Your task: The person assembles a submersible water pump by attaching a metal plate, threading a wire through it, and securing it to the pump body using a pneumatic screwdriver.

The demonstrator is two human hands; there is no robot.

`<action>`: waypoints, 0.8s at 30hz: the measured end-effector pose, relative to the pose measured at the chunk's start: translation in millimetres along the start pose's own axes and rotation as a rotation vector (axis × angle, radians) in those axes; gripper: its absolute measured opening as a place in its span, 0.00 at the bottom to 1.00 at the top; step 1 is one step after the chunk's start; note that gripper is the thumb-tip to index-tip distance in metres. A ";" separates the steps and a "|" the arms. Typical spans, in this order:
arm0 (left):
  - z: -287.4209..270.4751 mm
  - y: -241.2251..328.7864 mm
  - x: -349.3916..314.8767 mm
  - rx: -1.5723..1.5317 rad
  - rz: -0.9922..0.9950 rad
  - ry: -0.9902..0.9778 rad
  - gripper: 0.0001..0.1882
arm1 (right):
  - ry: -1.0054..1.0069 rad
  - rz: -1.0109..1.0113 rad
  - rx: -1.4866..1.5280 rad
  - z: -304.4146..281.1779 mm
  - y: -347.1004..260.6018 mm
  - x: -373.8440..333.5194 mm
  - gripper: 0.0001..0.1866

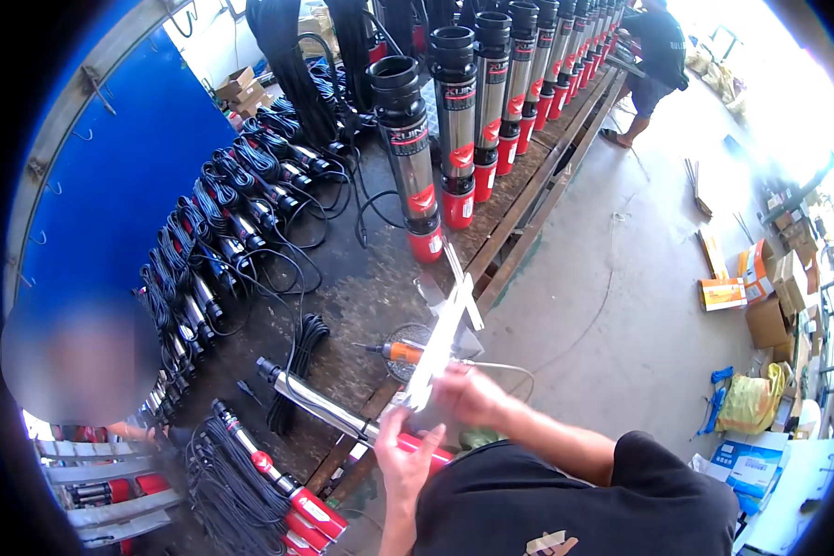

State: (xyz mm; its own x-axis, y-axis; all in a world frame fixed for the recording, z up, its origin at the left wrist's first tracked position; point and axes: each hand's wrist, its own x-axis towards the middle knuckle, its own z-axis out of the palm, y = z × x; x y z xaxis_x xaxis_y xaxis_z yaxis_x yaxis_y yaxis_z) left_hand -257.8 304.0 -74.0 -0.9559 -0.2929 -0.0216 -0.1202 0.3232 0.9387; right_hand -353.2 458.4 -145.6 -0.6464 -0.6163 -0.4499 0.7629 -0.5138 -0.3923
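Note:
A long, glaring white-silver strip (442,343) slants up and away in front of me. At its lower end my left hand (406,459) is closed on it. My right hand (474,400) is against the strip's right side, its fingers smeared by motion, so their grip is unclear. Beneath my hands lies a silver pump (329,408) on the workbench (357,306), its red end beside my left hand. A black cable runs along this pump. Just beyond, an orange-bodied power tool (403,352) rests by the bench edge. More thin pale strips (463,287) lie past it.
Upright pumps (456,130) with red bases line the bench's right edge. Coiled-cable pumps (241,222) fill its left side, and another cable bundle (232,491) lies nearer. One person (653,56) stands at far right, another at left. Cardboard boxes (769,315) sit on the right.

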 end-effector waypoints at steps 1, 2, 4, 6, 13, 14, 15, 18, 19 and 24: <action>2.8 2.2 -2.3 -0.005 0.044 0.086 0.15 | -0.070 0.046 0.119 16.8 18.0 -6.9 0.10; 5.3 -5.5 -5.3 -0.027 0.061 0.225 0.14 | -0.058 0.052 0.241 47.7 26.9 -17.3 0.10; -3.2 9.2 0.5 -0.007 0.157 0.348 0.10 | 0.010 0.253 0.325 69.6 36.4 -24.0 0.12; -17.0 14.7 7.0 -0.203 0.103 0.387 0.06 | -0.145 0.557 -0.110 56.1 28.6 -23.8 0.15; -63.0 22.5 9.9 -0.312 -0.094 0.167 0.11 | -0.266 -0.596 -1.112 130.3 -14.5 0.4 0.14; -64.2 19.0 8.8 -0.301 -0.103 0.171 0.10 | -0.287 -0.531 -1.177 133.9 -15.3 4.3 0.14; -65.4 12.8 6.5 -0.314 -0.121 0.163 0.10 | -0.307 -0.466 -1.240 136.0 -17.4 7.7 0.13; -65.0 -6.7 2.3 -0.201 -0.123 0.175 0.09 | -0.292 -0.347 -1.329 137.7 -13.1 14.8 0.12; -68.2 -14.2 4.5 -0.227 -0.136 0.168 0.09 | -0.276 -0.318 -1.327 137.9 -8.9 20.4 0.12; -76.5 -40.9 43.3 -0.362 -0.210 0.148 0.08 | -0.145 -0.403 -1.080 111.4 22.0 57.8 0.14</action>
State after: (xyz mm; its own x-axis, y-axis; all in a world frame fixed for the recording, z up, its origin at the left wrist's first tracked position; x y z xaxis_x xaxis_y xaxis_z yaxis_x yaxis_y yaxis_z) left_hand -273.7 209.2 -87.0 -0.8688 -0.4532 -0.1996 -0.1807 -0.0851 0.9799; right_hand -372.6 345.0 -90.9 -0.7798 -0.6223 -0.0676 0.0509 0.0447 -0.9977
